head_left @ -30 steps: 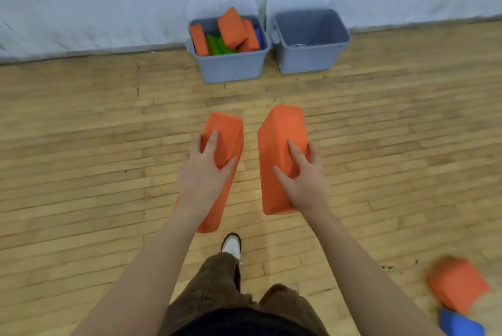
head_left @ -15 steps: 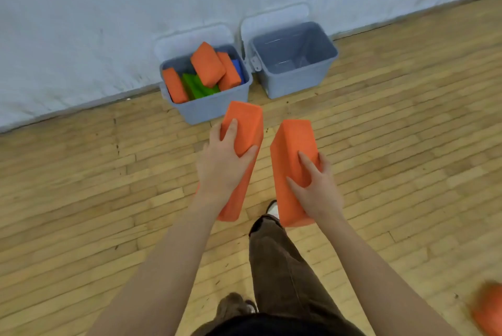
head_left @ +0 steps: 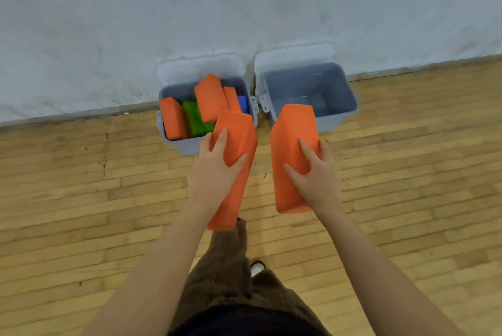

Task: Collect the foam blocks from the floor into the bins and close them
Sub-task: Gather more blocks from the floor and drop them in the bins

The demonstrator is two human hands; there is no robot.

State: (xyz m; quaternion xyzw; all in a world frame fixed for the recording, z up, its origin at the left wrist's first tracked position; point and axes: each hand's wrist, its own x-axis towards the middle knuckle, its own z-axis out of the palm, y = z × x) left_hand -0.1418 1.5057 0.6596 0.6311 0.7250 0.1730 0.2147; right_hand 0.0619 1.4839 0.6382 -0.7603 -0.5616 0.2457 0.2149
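My left hand point(head_left: 214, 175) grips a long orange foam block point(head_left: 237, 140), whose far end overlaps the front rim of the left grey bin point(head_left: 187, 145). That bin holds several orange, green and blue blocks, one orange block point(head_left: 209, 96) sticking up. My right hand point(head_left: 315, 178) grips a second orange foam block point(head_left: 290, 140), its far end in front of the right grey bin point(head_left: 350, 101), which looks empty. Both bins stand with their lids point(head_left: 201, 66) open, leaning back against the wall.
A pale wall point(head_left: 244, 9) runs right behind the bins. Wooden plank floor point(head_left: 81, 186) spreads on both sides. My legs in brown trousers point(head_left: 231, 267) and a shoe point(head_left: 258, 266) show below the blocks.
I have stepped closer to the bins, which now loom larger and sit just beyond the blocks. Both hands still hold their blocks. The orange and blue blocks at the lower right have left the view.
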